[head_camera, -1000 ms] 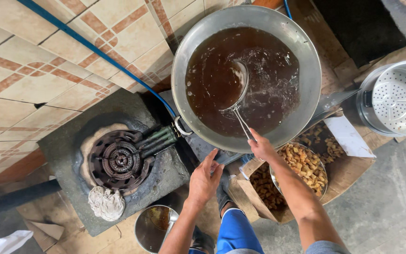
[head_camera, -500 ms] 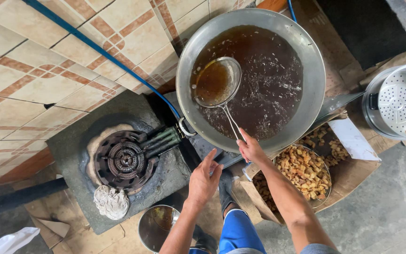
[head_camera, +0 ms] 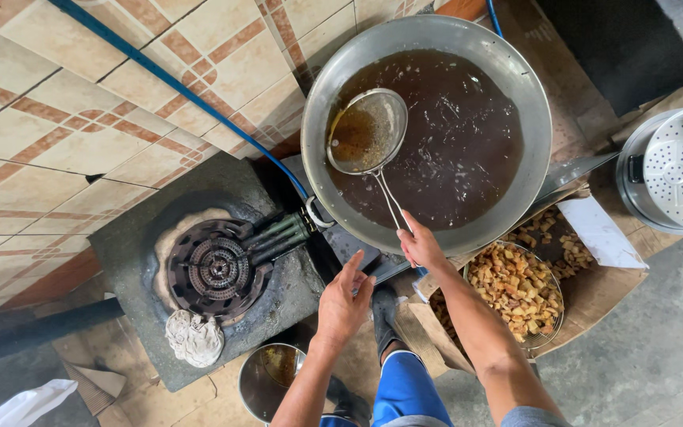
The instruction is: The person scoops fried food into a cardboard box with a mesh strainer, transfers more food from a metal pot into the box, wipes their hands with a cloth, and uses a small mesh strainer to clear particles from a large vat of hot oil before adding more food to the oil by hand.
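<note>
A large metal wok (head_camera: 539, 103) holds dark brown oil. My right hand (head_camera: 422, 243) grips the thin wire handle of a round mesh skimmer (head_camera: 367, 130), whose bowl sits lifted over the left side of the oil with dark liquid in it. My left hand (head_camera: 344, 300) hangs open below the wok's near rim, fingers spread, touching nothing. A wok handle ring (head_camera: 318, 215) shows at the lower left rim.
A cast-iron gas burner (head_camera: 216, 267) sits unlit in a stone slab with a rag (head_camera: 194, 338) beside it. A blue hose (head_camera: 175, 83) crosses the tiled wall. A mesh basket of fried golden cubes (head_camera: 515, 286) rests in a cardboard box; a perforated steamer pot (head_camera: 673, 170) stands right; a small pot (head_camera: 266, 383) below.
The skimmer rose out of the oil and moved left toward the wok's left side. My right hand shifted down along the handle; my left hand stayed open near the rim.
</note>
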